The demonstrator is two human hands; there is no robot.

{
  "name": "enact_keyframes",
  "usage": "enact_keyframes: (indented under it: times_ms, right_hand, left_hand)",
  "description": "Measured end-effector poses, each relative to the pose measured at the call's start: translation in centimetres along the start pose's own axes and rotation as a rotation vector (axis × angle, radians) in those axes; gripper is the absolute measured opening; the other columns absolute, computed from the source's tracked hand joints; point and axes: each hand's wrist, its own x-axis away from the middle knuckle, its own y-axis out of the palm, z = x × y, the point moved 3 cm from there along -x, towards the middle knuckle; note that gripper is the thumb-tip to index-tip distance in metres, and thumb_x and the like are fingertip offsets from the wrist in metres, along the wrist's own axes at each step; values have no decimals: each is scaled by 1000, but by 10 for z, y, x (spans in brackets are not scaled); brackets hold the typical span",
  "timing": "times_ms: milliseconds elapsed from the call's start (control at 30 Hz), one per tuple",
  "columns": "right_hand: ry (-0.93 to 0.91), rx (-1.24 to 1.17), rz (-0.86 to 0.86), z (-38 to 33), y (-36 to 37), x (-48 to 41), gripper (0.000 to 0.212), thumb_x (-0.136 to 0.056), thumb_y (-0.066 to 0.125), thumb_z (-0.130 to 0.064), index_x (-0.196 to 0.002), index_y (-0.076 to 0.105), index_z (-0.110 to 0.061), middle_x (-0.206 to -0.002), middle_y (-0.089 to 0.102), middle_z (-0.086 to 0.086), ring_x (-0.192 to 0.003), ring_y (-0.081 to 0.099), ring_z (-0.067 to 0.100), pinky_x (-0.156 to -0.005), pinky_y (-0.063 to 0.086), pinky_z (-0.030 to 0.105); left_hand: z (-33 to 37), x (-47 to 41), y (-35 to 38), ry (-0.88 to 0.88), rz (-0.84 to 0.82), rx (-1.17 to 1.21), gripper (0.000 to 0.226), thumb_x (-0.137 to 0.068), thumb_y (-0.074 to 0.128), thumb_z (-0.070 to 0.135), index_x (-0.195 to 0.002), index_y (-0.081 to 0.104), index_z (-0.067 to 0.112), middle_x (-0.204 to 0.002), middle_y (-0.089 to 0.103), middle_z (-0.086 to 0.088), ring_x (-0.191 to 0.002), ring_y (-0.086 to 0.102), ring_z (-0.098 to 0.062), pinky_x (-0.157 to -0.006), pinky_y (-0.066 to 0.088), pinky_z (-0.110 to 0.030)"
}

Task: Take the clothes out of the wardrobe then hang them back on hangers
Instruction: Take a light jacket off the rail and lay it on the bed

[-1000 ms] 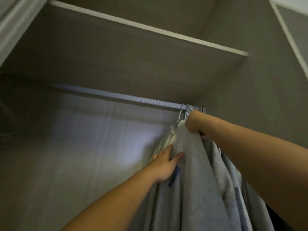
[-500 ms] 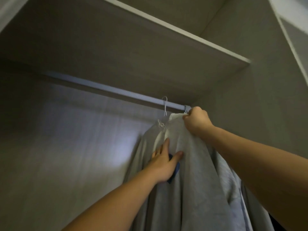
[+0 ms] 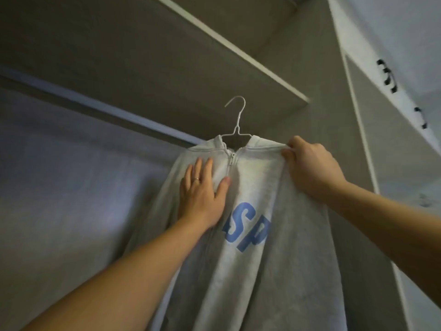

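Right hand (image 3: 310,170) is gripping the hoodie (image 3: 274,271) shoulder, hanger (image 3: 236,132) hook standing above-left of its fingers; left hand (image 3: 201,189) is pressing flat.

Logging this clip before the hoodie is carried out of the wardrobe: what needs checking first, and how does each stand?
1. Hanger hook off the rail: ok.
2. Right hand grips the hoodie shoulder: ok.
3. Left hand flat on the chest: ok.
4. Hoodie seated on both hanger arms: cannot tell, cloth covers them.
5. Hem free below: cannot tell, out of frame.
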Motion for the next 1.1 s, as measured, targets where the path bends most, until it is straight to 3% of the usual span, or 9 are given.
enact_keyframes:
  times_ms: [167, 333, 533, 833, 933, 1100]
  right_hand:
    - [-11, 169, 32, 62, -69, 24, 23, -102, 34, -43, -106, 44, -22, -97, 63, 20, -85, 58, 41, -66, 38, 39]
    - [2, 315, 85, 133, -152, 42, 26, -103, 30, -43, -106, 44, -21, -94, 65, 20, -83, 59, 40, -65, 37, 39]
    - [39, 555, 83, 223, -291, 77, 29, -103, 32, -41, -113, 47, -18, -98, 66, 26, -85, 61, 44, -66, 39, 40]
    - [83, 921, -6, 329, -515, 168, 33, -104, 34, -42, -116, 50, -17, -89, 66, 25, -73, 61, 41, -61, 36, 37]
    - [81, 1009, -62, 351, -582, 204, 34, -104, 36, -40, -113, 51, -11, -79, 65, 20, -59, 53, 29, -58, 36, 35]
    - [181, 1176, -98, 368, -678, 272, 34, -103, 34, -39, -107, 53, -10, -70, 59, 12, -55, 48, 24, -57, 36, 33]
  left_hand:
    - [69, -1, 1, 138, 75, 21, 87, -85, 14, 68, -155, 25, 19, -164, 17, -9, -150, 13, -28, -121, 12, -47]
    - [174, 7, 14, 185, 60, 105, 81, -87, 20, 64, -155, 25, 19, -162, 23, -8, -149, 14, -29, -120, 11, -49]
    - [315, 43, 38, 282, 0, 174, 64, -90, 36, 52, -143, 44, 17, -136, 54, -13, -128, 43, -35, -110, 29, -50]
    - [549, 154, 83, 348, -276, 755, 39, -97, 54, 40, -127, 50, 14, -123, 57, -14, -107, 57, -37, -86, 48, -45]
    - [626, 199, 97, 373, -374, 881, 35, -98, 52, 44, -114, 51, 13, -111, 60, -15, -96, 59, -36, -74, 43, -39]
    - [740, 277, 113, 398, -557, 1088, 38, -98, 49, 52, -94, 47, 14, -91, 57, -9, -80, 53, -28, -66, 38, -36]
